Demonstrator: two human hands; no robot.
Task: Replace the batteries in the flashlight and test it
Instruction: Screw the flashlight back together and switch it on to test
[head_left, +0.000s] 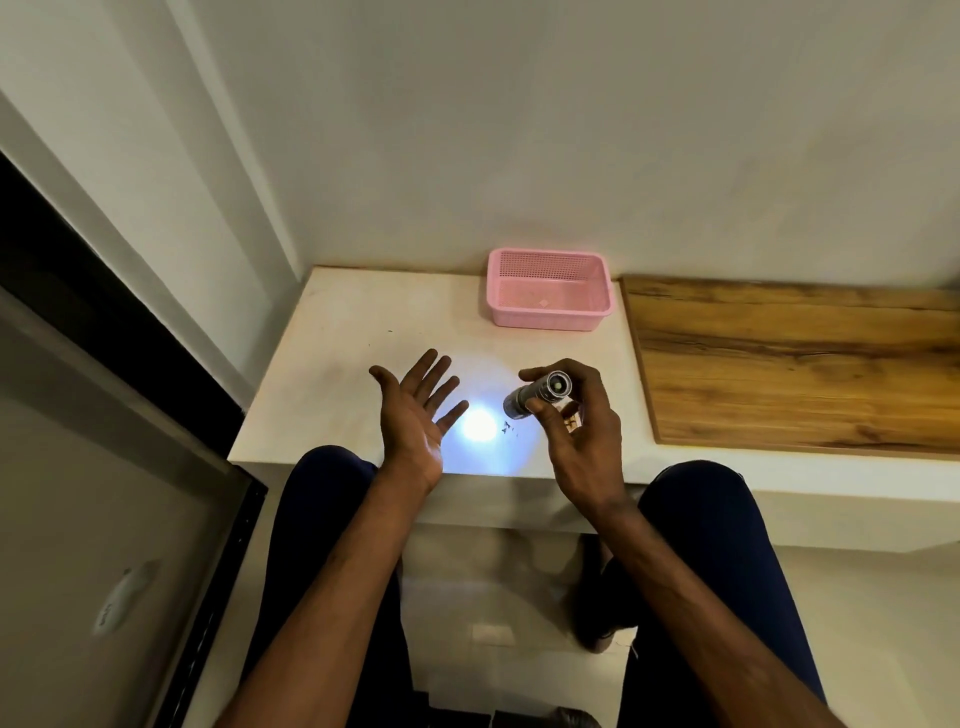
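Shining a lit flashlight onto the white counter

Gripping the silver flashlight (540, 396) between thumb and fingers, the right hand (576, 431) holds it above the near part of the white counter (332, 332), right of centre. The flashlight is tilted, with its tail end and button up and toward the camera, and its head down and to the left. A bright round spot of light (479, 426) lies on the counter just left of the flashlight's head, with a paler glow spreading around it.

The left hand (415, 410) is spread flat with nothing in it, palm turned up and to the right, fingers fanned toward the far side. It hovers just left of the light spot, and the edge of the palm and little finger catch some of the glow. The two hands are apart, with the lit patch between them.

A few small dark specks (506, 427) sit on the counter just right of the spot; what they are cannot be told.

At the far edge of the counter, against the wall, stands a pink plastic basket (548, 312) with perforated sides. To the right, a wooden board (795, 358) covers the counter surface.

Both forearms are bare. Below the counter's near edge, the person's knees in dark trousers (701, 519) flank the arms. At the far left a dark frame (104, 312) runs diagonally.
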